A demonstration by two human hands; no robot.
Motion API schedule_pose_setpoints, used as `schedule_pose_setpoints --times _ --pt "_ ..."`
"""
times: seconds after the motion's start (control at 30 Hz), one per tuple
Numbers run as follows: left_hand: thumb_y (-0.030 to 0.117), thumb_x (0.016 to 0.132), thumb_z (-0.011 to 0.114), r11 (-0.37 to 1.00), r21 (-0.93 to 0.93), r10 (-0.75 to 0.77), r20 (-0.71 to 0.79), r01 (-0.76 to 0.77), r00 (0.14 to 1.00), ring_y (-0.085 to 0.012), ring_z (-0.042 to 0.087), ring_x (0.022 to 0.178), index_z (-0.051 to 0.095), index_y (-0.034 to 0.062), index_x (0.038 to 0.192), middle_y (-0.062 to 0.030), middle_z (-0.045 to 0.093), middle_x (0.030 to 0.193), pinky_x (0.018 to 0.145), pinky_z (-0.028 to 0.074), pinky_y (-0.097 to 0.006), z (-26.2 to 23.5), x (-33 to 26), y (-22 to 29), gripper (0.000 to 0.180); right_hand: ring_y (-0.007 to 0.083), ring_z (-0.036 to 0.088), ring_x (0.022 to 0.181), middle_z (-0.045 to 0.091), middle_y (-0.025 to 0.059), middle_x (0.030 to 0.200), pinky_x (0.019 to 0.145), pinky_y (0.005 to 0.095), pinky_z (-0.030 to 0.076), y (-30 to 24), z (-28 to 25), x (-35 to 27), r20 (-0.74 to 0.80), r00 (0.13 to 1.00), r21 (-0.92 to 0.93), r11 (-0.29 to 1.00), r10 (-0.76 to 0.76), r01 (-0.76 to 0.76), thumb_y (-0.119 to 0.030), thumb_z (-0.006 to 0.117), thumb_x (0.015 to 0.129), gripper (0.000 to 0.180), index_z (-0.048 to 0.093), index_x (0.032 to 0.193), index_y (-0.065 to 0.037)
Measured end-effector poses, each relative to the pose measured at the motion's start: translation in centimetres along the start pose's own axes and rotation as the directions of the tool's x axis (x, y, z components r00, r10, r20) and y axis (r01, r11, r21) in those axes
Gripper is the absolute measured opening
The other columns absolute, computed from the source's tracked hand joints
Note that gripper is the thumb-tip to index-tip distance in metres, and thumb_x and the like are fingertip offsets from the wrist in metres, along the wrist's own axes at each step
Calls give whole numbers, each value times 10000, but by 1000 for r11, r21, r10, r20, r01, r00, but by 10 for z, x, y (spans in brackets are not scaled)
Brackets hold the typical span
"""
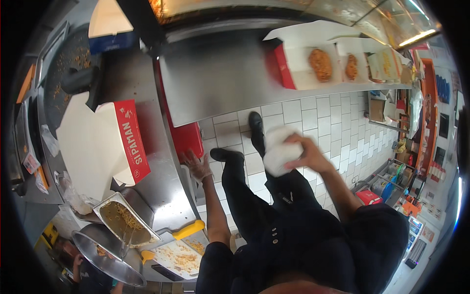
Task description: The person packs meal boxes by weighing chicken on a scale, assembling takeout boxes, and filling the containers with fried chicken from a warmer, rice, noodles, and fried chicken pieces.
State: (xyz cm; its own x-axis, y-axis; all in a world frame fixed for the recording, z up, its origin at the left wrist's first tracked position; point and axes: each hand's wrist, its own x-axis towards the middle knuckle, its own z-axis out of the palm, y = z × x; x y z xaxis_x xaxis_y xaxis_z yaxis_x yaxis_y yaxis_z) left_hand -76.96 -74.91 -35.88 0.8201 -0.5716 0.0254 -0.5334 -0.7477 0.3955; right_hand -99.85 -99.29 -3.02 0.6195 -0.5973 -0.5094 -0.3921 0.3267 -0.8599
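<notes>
My right hand (311, 154) holds a white rounded bundle (281, 152) over the floor, in front of my legs. It looks like two rounded lumps together, blurred by motion, so I cannot tell what it is. A clear plastic glove covers my left hand (197, 167). Its fingers are spread at the lower edge of a red flat-sided item (187, 142) beside the steel counter, and nothing shows in them. Whether they touch the red item I cannot tell. On the counter to the left stands an open white and red carton (90, 147).
A steel shelf (210, 78) ahead bears open boxes with fried chicken pieces (321, 64). At the lower left are a steel pan of noodles (120, 220), a steel bowl (105, 259), a yellow-handled tool (188, 229) and a crumb-strewn white board (176, 257). Another person (90, 274) stands beyond.
</notes>
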Motion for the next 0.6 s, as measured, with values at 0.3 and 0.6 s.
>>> schedule_pose_setpoints --times 0.3,0.6 --pt "355 840 695 972 -226 65 -15 -67 998 -378 629 988 651 66 1087 -195 666 1031 818 505 -458 -47 16 44 383 186 585 1082 609 99 1195 910 309 467 -85 -144 124 -156 986 -187 982 -55 26 -325 741 846 577 553 1281 4" --pt "389 939 569 998 -35 -36 428 56 903 -380 635 1007 674 71 1084 -195 680 1038 890 487 -452 -156 -2 156 365 323 602 1086 631 206 1137 914 389 474 -120 -189 30 -408 847 -323 922 -340 214 -281 752 813 456 610 1158 -18"
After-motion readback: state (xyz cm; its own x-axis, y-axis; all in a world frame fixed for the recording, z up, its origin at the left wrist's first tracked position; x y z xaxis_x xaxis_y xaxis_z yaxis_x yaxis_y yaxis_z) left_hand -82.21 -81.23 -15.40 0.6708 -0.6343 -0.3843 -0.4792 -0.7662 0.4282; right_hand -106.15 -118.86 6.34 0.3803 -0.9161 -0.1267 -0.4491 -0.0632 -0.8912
